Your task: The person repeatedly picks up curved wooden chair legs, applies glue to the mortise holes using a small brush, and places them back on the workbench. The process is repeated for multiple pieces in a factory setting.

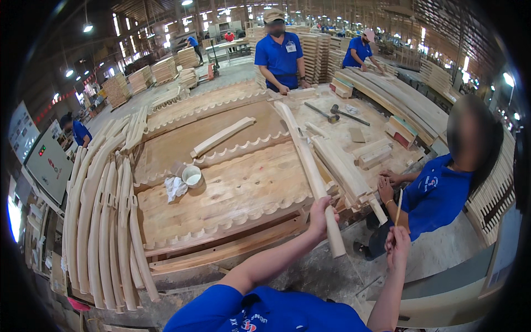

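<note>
My left hand (319,214) is wrapped round a long, slightly curved wooden furniture leg (306,157) near its lower end. The leg slants away over the workbench, its far end close to a co-worker across the bench. In my right hand (397,243), fingers closed, is a thin wooden stick (399,208) pointing upward; whether it has a brush tip I cannot tell. A similar wooden piece (224,135) lies on the bench. Left of it stand a small white tub (192,176) and a crumpled white cloth (176,188).
Many curved wooden legs (97,221) are stacked at the left. Scalloped rails (232,224) edge the bench. Two mallets (333,118) and wooden blocks (376,152) lie to the right. One co-worker (279,55) stands opposite; another (440,191) is close on my right.
</note>
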The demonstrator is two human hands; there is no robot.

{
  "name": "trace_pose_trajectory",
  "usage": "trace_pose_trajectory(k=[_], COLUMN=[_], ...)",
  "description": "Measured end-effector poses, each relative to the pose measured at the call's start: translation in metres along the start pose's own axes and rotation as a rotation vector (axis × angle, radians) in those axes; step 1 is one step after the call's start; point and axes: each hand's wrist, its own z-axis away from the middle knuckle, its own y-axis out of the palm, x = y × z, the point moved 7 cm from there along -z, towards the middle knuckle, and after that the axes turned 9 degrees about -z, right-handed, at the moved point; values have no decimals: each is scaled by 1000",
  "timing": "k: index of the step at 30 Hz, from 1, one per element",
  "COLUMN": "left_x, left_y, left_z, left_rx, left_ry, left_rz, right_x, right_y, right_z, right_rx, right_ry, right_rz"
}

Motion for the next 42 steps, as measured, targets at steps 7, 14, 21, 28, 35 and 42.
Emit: trace_pose_trajectory(k=[7,14,21,28,35,42], left_x=[51,20,-21,-226,-353,-362], left_y=[21,2,-102,-234,-325,-416], left_z=[-60,-47,70,300,577,699], left_rx=[4,327,444,-252,-1268,-1538], left_ry=[-77,-388,-275,299,891,1057], left_rz=[146,-281,-676,-871,-882,-710], right_x=[5,-11,-42,-107,-178,-178], right_y=[-65,-47,26,219,358,425], right_z=[17,2,-25,-13,60,136], right_rx=[-148,-94,207,578,922,1006], right_ry=[-25,68,64,250,332,346], right_rz=[5,51,74,57,91,232])
